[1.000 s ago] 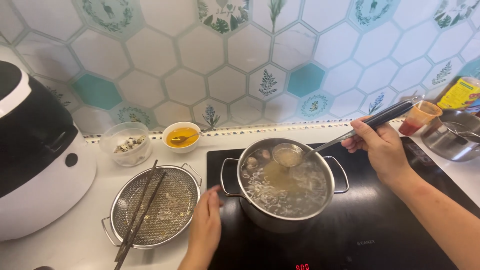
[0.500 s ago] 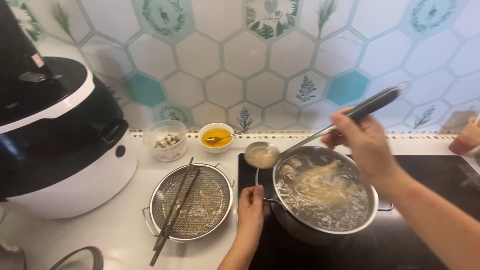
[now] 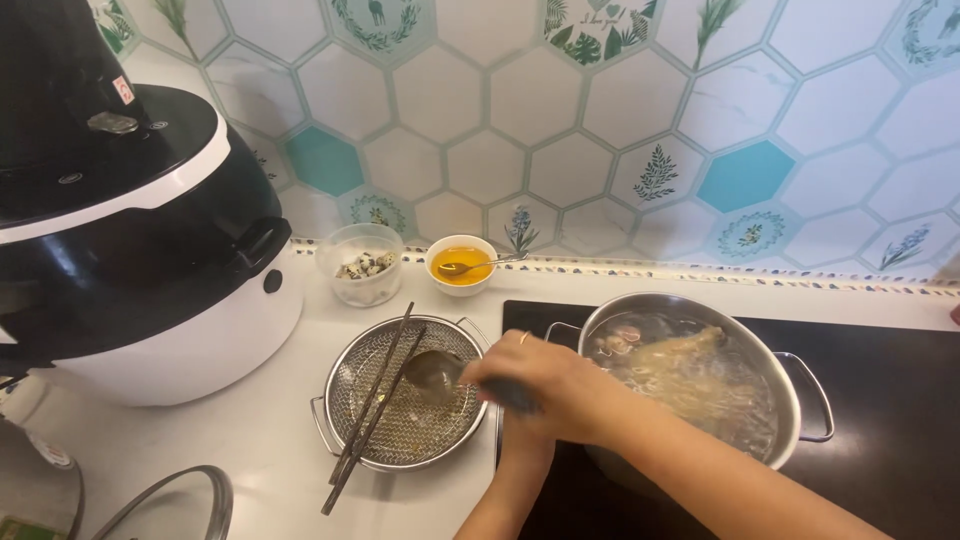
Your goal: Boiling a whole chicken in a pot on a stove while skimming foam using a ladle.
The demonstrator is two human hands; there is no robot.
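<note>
Chopsticks point(image 3: 372, 415), two, and one ladle point(image 3: 432, 371) cross one strainer point(image 3: 345, 375).

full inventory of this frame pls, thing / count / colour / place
cooker appliance: 1, black and white, far left of counter
clear cup: 1, small speckled bits inside, by the wall
small bowl: 1, white, orange liquid and a spoon in it, right of the cup
strainer basket: 1, metal mesh, counter left of the cooktop
chopsticks: 1 pair, dark, laid across the strainer
ladle: 1, metal, bowl over the strainer
pot: 1, steel, broth and meat, on the cooktop
cooktop: 1, black, right
glass lid: 1, bottom left edge
right hand: grip on the ladle handle
left hand: hidden, only the forearm shows
</note>
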